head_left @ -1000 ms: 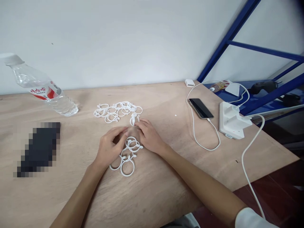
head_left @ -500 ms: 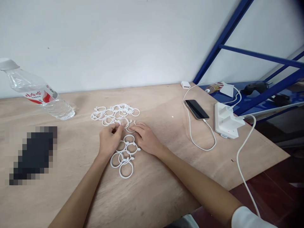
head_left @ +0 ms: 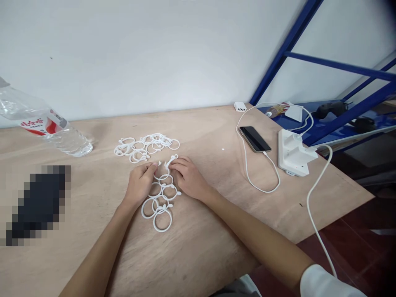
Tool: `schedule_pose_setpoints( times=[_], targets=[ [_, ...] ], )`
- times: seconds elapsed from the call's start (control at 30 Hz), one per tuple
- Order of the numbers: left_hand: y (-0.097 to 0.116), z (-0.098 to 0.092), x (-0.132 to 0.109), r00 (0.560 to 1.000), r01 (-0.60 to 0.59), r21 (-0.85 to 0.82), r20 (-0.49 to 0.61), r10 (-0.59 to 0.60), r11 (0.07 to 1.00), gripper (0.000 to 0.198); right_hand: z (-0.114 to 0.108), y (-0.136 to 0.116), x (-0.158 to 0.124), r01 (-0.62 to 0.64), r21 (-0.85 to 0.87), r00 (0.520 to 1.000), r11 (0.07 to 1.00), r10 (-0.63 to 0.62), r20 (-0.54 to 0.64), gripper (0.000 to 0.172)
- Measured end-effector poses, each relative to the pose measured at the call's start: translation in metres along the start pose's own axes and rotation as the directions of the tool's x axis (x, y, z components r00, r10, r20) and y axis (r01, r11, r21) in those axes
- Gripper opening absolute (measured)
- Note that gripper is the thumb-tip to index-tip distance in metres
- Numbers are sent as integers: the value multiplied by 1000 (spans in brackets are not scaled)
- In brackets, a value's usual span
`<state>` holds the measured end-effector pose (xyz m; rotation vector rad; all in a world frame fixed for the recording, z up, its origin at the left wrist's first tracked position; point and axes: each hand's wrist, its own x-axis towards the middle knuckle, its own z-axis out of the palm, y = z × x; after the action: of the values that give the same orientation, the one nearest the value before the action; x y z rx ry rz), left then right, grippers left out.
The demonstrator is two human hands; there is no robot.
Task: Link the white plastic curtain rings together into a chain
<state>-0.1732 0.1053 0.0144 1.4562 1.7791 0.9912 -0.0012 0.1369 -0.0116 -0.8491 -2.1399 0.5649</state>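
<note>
Both hands rest on a wooden table (head_left: 201,247), pinching one open white plastic ring (head_left: 165,165) between them. My left hand (head_left: 140,183) grips its left end with closed fingers. My right hand (head_left: 188,177) grips its right end, whose knobbed tip sticks up. Just below this ring lies a chain of linked white rings (head_left: 159,202), running toward me between my wrists. A loose pile of white rings (head_left: 145,146) lies farther back, a short way beyond my fingertips.
A clear water bottle (head_left: 46,128) lies on its side at the far left. A pixelated dark object (head_left: 37,202) sits at the left. A phone (head_left: 254,139) on a white cable and a white power strip (head_left: 293,152) are at the right, before a blue metal rack (head_left: 340,119).
My hands have drawn back from the loose pile toward the chain, bringing one ring with them. My left hand went out to the pile and came back. The view drifted slightly right.
</note>
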Motion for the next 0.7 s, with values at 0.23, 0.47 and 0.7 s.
schedule_pose_setpoints(
  times=[0.23,0.47,0.7],
  targets=[
    [1,-4,1,997,-5,-73,80,10,997,40,-4,-6,1,11,-115,995,993,1,103,33],
    [1,2,0,951,28,24,-308,-19,999,36,-1,-3,0,-82,-54,996,995,83,12,16],
    [4,7,-3,947,-56,24,-314,61,998,37,-6,-6,0,43,9,998,999,-42,-49,12]
  ],
)
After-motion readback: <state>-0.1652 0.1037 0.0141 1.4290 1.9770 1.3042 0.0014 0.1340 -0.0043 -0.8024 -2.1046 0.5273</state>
